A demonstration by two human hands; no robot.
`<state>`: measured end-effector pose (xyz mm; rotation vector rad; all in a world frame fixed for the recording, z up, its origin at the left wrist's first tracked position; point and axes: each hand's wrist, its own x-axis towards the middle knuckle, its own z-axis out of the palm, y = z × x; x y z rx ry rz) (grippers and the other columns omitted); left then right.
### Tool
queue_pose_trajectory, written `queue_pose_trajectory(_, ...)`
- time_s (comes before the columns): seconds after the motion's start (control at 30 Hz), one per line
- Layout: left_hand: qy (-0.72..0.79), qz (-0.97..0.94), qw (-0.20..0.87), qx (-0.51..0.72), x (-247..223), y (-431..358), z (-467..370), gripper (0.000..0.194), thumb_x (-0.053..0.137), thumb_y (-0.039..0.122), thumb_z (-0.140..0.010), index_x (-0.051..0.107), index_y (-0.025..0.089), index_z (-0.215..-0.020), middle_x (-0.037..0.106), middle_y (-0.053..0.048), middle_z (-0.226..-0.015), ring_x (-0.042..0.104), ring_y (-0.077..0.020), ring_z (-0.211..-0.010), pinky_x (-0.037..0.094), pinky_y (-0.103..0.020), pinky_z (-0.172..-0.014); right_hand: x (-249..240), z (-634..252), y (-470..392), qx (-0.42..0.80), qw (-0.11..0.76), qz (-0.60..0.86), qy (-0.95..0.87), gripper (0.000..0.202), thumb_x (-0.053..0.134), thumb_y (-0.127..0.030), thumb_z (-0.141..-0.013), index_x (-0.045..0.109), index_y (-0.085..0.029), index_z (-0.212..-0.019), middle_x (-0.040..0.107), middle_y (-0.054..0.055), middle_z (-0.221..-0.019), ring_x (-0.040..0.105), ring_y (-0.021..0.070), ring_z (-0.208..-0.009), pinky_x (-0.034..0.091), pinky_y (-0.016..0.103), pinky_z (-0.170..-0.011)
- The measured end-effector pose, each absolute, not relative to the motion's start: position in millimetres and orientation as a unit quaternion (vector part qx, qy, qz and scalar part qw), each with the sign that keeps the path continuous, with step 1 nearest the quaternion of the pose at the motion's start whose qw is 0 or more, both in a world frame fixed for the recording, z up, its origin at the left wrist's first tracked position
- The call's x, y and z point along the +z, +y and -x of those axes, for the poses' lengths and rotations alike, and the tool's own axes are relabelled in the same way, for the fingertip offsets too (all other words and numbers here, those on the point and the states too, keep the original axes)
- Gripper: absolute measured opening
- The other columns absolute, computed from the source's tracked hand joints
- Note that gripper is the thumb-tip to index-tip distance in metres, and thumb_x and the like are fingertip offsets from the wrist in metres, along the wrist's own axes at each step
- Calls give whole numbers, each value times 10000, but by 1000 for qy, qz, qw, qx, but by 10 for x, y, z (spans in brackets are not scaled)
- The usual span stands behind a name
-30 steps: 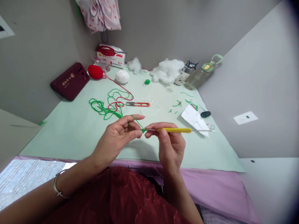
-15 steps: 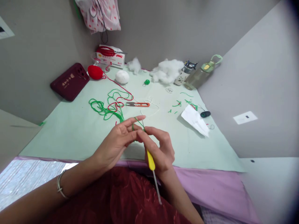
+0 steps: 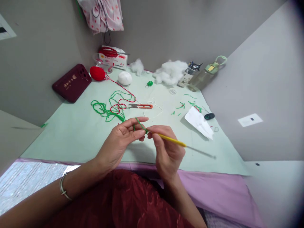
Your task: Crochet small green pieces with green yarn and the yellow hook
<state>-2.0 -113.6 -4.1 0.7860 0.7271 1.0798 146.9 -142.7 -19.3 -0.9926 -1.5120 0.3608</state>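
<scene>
at frame centre my left hand pinched the green yarn taut, so my right hand, fingers pressed on the crochet hook, could catch the loop.

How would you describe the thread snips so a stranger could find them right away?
On the pale green mat, look just beyond the hands, right of the tangled green yarn. The thread snips lie flat there, the only tool with orange handles and short metal blades.
</scene>
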Motion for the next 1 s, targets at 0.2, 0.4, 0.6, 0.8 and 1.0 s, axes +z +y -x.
queue_pose_trajectory(0.2, 302, -283, 801, 432, -50, -1109, 13, 311, 836, 242, -841, 813, 210, -1149, 717, -26, -934, 607, -112, -792, 513, -225, -780, -278, -1472, -1432, -21, 559, 420, -714, 367, 643, -106, -969, 735, -316, -1255, 745, 81, -1115, 731, 214, -993, 647, 384, -793)
queue_pose_trajectory(0.4, 300, -292, 784, 458, -18, -1044, 74, 162, 796, 167, -843, 862, 203, -987, 672, -17, -957, 587, -77, -740, 501, -185, -733, -128, -1556, -1382, 254, 677, 413, -554, 175, 601, -194, -1010, 768, -246, -998, 723, 25, -881, 667, 141, -697, 580, 321, -650)
queue_pose_trajectory(0.6, 309, -377, 742, 460, -45, -1090, 46, 368, 829, 224, -855, 794, 289, -1215, 651, 34, -821, 607, -106, -804, 480, -225, -834, -142, -1511, -1362, 296, 652, 400, -572, 150, 641, -217, -989, 786, -253, -991, 759, 34, -946, 693, 156, -782, 596, 335, -712)
queue_pose_trajectory(0.8, 314, -385, 750, 437, 4, -1082, 69, 390, 832, 233, -833, 789, 255, -1220, 667, 16, -850, 607, -142, -850, 473, -283, -882, -154, -1514, -1350, 353, 664, 389, -532, 135, 637, -259, -1000, 771, -247, -1003, 764, 24, -915, 691, 136, -715, 608, 317, -687)
queue_pose_trajectory(1.0, 327, -408, 733, 435, 28, -1074, 87, 371, 821, 238, -830, 801, 249, -1200, 640, 15, -818, 559, -140, -797, 455, -272, -816, -121, -1582, -1339, 400, 659, 381, -511, 183, 578, -325, -1029, 695, -204, -959, 769, 40, -884, 697, 135, -654, 617, 312, -638)
